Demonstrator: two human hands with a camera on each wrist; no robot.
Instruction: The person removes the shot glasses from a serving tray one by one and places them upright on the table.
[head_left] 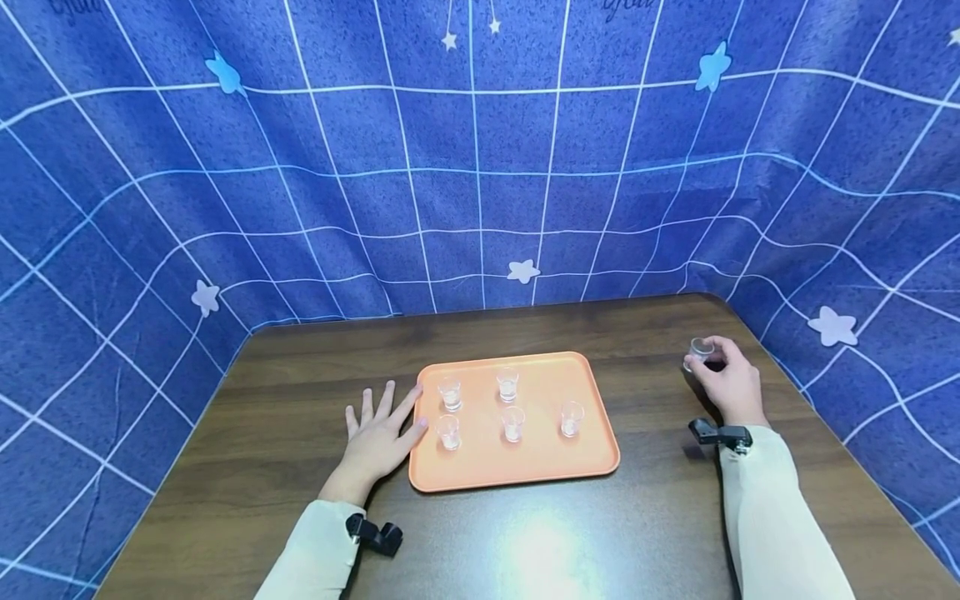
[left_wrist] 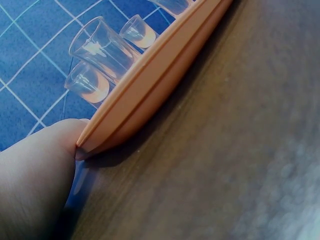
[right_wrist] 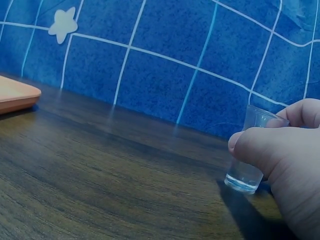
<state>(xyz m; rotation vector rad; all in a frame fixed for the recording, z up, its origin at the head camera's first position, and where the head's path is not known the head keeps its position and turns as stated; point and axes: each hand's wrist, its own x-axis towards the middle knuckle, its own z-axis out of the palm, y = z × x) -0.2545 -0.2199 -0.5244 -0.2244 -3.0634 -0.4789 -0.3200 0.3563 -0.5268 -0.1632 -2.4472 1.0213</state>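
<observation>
My right hand (head_left: 731, 385) pinches a clear shot glass (right_wrist: 245, 172) between thumb and fingers, far to the right on the table. That glass leans slightly, its base at or just above the wood; contact is hard to tell. An orange tray (head_left: 555, 467) lies in the middle, bearing several clear shot glasses in two rows, among them one glass (head_left: 571, 419) alone toward the right. With fingers spread, my left hand (head_left: 378, 446) rests at the tray's left edge, thumb and forefinger touching the rim. The left wrist view shows the thumb (left_wrist: 40, 165) against the tray's corner.
The dark wooden table (head_left: 300, 383) runs back to a blue curtain (head_left: 480, 200) with white grid lines and stars, which also closes off both sides. Black wrist cameras sit on both sleeves. Light glares on the wood in front of the tray.
</observation>
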